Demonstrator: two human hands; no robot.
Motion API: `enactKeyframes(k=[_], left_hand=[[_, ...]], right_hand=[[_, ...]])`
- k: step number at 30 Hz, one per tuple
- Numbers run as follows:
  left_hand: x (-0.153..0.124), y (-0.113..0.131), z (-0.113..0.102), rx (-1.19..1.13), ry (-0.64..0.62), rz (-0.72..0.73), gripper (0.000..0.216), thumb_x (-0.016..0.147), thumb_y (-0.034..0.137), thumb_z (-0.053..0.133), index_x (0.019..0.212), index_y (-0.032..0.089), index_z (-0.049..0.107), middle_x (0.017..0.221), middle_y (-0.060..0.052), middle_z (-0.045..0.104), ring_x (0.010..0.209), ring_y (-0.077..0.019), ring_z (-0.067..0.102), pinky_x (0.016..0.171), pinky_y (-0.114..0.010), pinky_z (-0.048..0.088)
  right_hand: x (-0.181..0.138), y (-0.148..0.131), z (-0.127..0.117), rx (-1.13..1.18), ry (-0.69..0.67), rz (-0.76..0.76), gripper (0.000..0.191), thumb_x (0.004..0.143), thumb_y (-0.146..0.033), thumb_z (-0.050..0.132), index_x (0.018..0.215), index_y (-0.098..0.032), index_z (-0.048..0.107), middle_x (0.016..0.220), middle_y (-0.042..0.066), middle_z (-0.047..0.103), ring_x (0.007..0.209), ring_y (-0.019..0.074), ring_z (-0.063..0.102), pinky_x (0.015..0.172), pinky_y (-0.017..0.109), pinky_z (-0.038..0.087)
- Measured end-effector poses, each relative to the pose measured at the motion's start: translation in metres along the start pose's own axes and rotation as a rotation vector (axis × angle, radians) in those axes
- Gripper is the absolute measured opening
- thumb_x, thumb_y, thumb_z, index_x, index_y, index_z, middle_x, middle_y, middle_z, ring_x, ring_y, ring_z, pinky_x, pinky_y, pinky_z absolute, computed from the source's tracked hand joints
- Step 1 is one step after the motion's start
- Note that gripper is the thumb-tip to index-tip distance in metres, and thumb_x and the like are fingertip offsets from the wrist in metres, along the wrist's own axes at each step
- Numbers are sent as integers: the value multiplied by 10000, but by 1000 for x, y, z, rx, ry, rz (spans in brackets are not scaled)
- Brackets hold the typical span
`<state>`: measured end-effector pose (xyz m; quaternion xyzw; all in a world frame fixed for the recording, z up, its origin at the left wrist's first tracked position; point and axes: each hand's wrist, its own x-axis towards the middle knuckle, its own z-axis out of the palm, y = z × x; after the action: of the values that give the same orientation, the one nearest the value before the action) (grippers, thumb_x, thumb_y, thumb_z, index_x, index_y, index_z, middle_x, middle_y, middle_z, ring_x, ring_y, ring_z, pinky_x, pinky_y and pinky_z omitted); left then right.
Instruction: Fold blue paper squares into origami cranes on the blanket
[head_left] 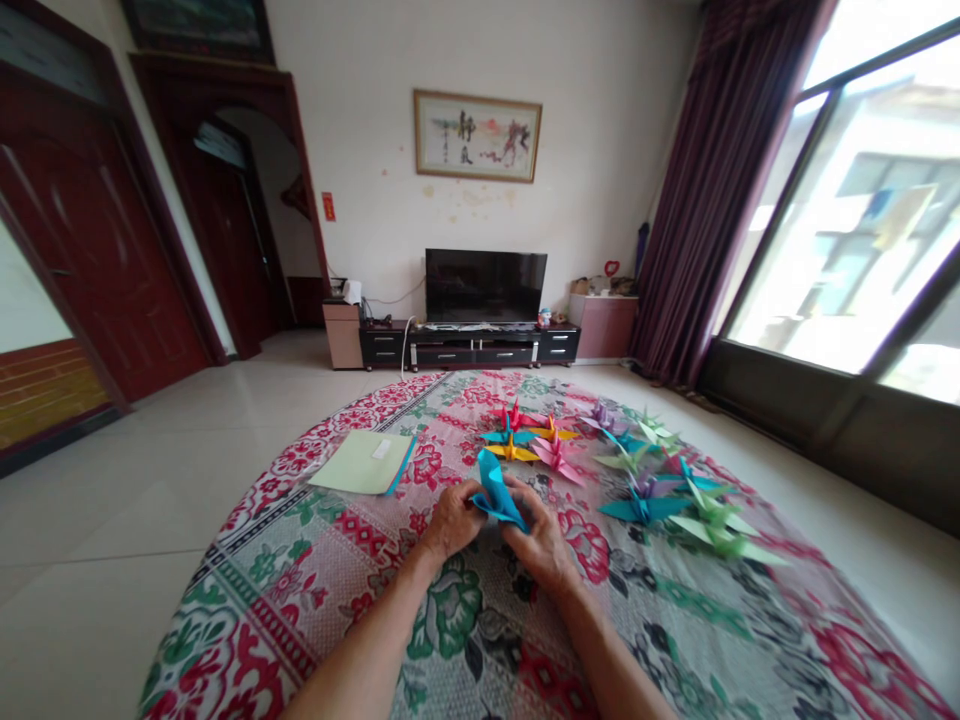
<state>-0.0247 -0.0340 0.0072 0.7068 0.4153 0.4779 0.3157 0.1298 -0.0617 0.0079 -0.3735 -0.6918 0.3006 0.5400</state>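
A partly folded blue paper (496,492) stands between my two hands above the floral cloth (315,590). My left hand (452,519) pinches its left edge with closed fingers. My right hand (541,541) grips its right lower side, fingers curled round it. Just beyond lie several finished paper cranes (555,447) in red, yellow, pink, blue, purple and green, spread to the right as far as the green cranes (716,522).
A stack of pale green and blue paper sheets (365,462) lies on the cloth to the left. Tiled floor surrounds the cloth. A television on a low dark cabinet (480,345) stands at the far wall; a big window and curtain are on the right.
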Motion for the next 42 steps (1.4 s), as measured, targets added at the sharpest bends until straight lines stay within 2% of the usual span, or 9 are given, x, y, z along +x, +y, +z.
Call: enactKeyframes(k=[6, 10, 13, 19, 22, 25, 30, 36, 42], left_hand=[[-1, 4, -5, 82, -35, 66, 226, 594, 69, 481, 692, 161, 663, 614, 8, 610, 591, -115, 504, 584, -201, 391], [-2, 1, -4, 110, -12, 66, 213, 590, 65, 480, 677, 157, 652, 612, 5, 600, 583, -116, 502, 570, -202, 382], [-1, -1, -3, 88, 27, 32, 169, 611, 91, 491, 653, 156, 641, 600, 8, 586, 569, -115, 487, 565, -206, 379], [1, 8, -2, -115, 29, -98, 109, 627, 166, 504, 618, 151, 612, 573, 27, 544, 579, -113, 454, 567, -206, 359], [0, 13, -2, -192, 5, -146, 116, 645, 193, 511, 650, 145, 616, 556, 37, 510, 556, -101, 420, 542, -203, 330], [-1, 14, -2, -277, -14, -168, 138, 654, 196, 523, 703, 142, 641, 563, 43, 514, 548, -92, 415, 546, -204, 327], [-1, 12, 3, -308, -13, -139, 179, 668, 187, 537, 788, 145, 664, 585, 31, 551, 601, -110, 475, 588, -212, 364], [-3, 12, 10, -307, -26, -117, 188, 691, 191, 542, 834, 154, 659, 616, 33, 575, 616, -114, 498, 602, -211, 381], [-2, 13, 11, -206, -63, -54, 226, 721, 179, 506, 886, 151, 658, 689, 21, 619, 646, -122, 515, 629, -213, 400]], right_hand=[[-1, 3, 2, -122, 14, -40, 346, 626, -91, 488, 931, -210, 602, 1106, 66, 544, 1000, 204, 527, 772, 288, 468], [-1, 5, 3, -277, 54, -56, 252, 634, -111, 503, 859, -192, 582, 826, 24, 563, 761, 155, 530, 651, 242, 437], [-1, 8, 4, -322, 99, -39, 155, 657, -154, 525, 799, -183, 580, 709, -4, 551, 646, 131, 494, 600, 230, 405], [1, 10, 4, -50, 101, 78, 318, 689, -258, 575, 1001, -197, 589, 779, 3, 634, 690, 157, 556, 644, 251, 453], [2, 6, 3, 43, 105, 129, 318, 684, -273, 586, 993, -198, 603, 773, -2, 636, 667, 154, 555, 615, 241, 450], [3, 2, 2, 5, 140, 174, 251, 685, -288, 584, 908, -187, 636, 654, -28, 589, 574, 125, 493, 555, 222, 415], [4, 3, 0, -23, 174, 230, 212, 677, -303, 589, 818, -156, 648, 547, -46, 501, 506, 101, 402, 502, 214, 361], [4, 3, 1, 145, 169, 208, 227, 696, -322, 593, 854, -170, 653, 684, -17, 593, 596, 121, 471, 585, 227, 401], [5, 2, 2, 192, 231, 275, 191, 658, -340, 623, 753, -175, 634, 579, -38, 538, 531, 104, 429, 526, 215, 372]])
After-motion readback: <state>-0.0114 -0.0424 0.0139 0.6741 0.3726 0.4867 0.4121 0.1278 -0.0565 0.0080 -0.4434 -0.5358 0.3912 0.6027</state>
